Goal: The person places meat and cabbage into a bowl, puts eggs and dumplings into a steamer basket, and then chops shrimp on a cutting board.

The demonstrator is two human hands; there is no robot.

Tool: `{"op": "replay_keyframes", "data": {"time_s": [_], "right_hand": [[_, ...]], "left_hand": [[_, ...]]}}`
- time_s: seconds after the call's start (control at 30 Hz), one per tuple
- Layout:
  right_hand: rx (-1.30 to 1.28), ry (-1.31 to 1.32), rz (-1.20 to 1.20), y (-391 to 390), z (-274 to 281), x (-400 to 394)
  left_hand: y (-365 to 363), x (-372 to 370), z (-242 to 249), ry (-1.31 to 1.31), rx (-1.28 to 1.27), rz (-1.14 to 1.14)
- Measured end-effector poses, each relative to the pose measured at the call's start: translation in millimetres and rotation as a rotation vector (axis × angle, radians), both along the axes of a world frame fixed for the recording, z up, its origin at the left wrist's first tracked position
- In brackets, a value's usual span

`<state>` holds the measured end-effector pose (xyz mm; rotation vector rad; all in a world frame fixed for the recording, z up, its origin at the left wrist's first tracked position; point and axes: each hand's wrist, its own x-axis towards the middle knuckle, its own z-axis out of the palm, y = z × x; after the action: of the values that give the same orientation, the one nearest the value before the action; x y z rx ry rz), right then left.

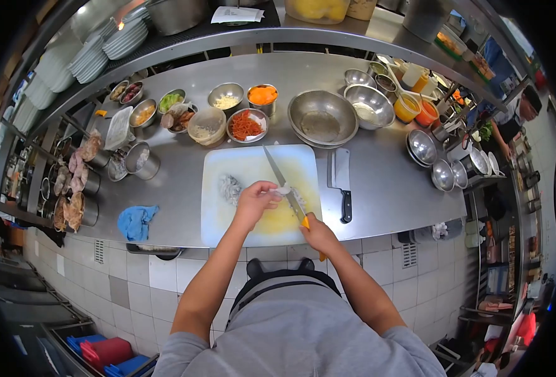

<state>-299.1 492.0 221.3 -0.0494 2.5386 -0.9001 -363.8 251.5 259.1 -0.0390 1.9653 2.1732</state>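
Head view, frame centre: left hand (257,196) pinning small pale food piece (284,189), maybe garlic, on white plastic cutting board (228,220); right hand (316,234) wrapped round yellow-handled long steel knife (282,177). Best curling fingertips back, blade tip kept down.

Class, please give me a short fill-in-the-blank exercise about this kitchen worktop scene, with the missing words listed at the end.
1. The right hand holds a ____ over the cutting board.
2. The left hand steadies a small white piece on the ____.
3. The cleaver lies to the ____ of the board.
4. The cloth left of the board is ____ in colour.

Missing words: knife; board; right; blue
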Motion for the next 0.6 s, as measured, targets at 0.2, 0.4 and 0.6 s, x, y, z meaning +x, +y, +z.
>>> {"op": "replay_keyframes", "data": {"time_s": [0.2,0.4,0.6], "right_hand": [[0.017,-0.009,-0.004,-1,2,-1],[0.021,0.004,0.022,0,-5,-3],[0.020,0.013,0.004,0,3,0]], "left_hand": [[-54,30,-80,-0.030,-0.379,0.077],[-38,28,-56,0.566,-0.959,0.005],[-30,7,-72,0.664,-0.957,-0.105]]}}
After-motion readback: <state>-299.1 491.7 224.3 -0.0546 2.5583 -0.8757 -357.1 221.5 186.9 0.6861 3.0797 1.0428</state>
